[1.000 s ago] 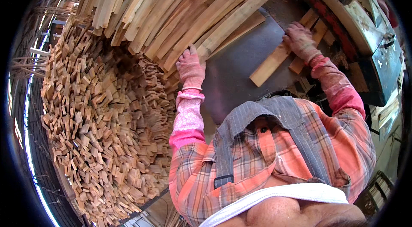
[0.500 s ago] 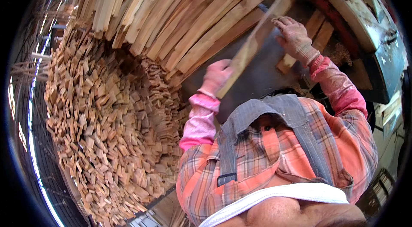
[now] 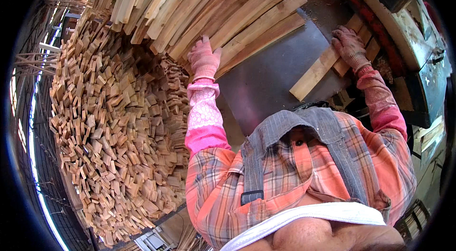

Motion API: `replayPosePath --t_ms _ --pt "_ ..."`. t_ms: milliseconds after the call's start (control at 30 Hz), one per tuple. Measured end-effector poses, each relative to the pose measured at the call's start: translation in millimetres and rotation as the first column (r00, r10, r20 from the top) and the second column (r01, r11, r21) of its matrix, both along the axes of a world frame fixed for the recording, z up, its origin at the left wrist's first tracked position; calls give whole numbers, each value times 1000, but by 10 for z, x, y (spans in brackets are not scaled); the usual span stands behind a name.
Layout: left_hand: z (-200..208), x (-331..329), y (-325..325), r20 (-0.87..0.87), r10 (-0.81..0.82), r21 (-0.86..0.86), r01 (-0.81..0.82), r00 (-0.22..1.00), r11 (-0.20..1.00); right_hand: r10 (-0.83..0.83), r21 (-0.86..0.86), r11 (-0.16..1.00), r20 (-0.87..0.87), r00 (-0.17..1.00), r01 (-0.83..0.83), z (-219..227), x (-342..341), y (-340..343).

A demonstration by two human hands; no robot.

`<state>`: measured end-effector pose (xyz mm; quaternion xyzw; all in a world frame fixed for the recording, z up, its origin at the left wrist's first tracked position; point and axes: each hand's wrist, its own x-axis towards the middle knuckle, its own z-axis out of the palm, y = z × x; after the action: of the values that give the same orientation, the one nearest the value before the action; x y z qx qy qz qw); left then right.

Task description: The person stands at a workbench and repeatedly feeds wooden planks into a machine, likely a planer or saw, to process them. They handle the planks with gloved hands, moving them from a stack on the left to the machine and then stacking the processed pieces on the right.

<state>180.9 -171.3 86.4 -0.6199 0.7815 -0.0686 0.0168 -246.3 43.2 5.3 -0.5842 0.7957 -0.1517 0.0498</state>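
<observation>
My left hand [image 3: 204,59], in a pinkish work glove, rests open against the near ends of a row of long wooden slats [image 3: 256,25]. Its thumb stands away from the fingers. Over on the right, my gloved right hand [image 3: 350,48] has its fingers bent over the edge of a loose wooden slat [image 3: 312,76], which lies slanted on a dark metal surface [image 3: 266,80]. Other short slats [image 3: 373,49] lie beneath and beside that hand, partly covered by it.
A tall heap of stacked wood pieces [image 3: 104,132] fills the left side, ends facing out. Along the right runs a red-edged machine part [image 3: 365,9] with a pale rim, wood shavings [image 3: 384,70] near it. A blue-green panel [image 3: 432,80] stands farther right.
The slat held between both hands is no longer there. My left hand has moved left to the row's ends, my right hand rightward onto another slat, whose near end has shifted toward me.
</observation>
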Motion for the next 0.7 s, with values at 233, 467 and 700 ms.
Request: replayPosePath --t_ms 233,467,700 --pt "-148 43 496 -422 -263 8 294 867 956 -200 104 975 11 980 198 -198 -417 -106" --pt "-637 -540 1332 -402 -364 76 427 840 901 41 -265 963 -72 997 -59 43 250 -194" --pt "-518 -513 948 -418 -361 -163 322 834 933 176 34 984 -118 977 -174 175 735 -251"
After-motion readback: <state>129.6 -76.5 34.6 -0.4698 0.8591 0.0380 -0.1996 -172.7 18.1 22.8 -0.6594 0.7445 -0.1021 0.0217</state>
